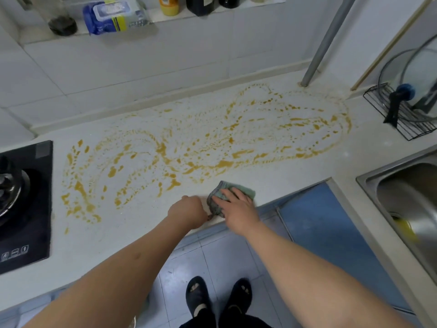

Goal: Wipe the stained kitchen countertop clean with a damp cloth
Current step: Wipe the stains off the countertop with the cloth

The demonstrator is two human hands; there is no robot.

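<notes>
right hand lies flat, fingers spread, on the cloth at the counter edge – stain just beyond the cloth, running left-right; left hand curled beside the cloth

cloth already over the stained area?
No: the cloth sits under the right hand near the counter's front edge, just short of the orange stain, which looks unwiped.
</notes>
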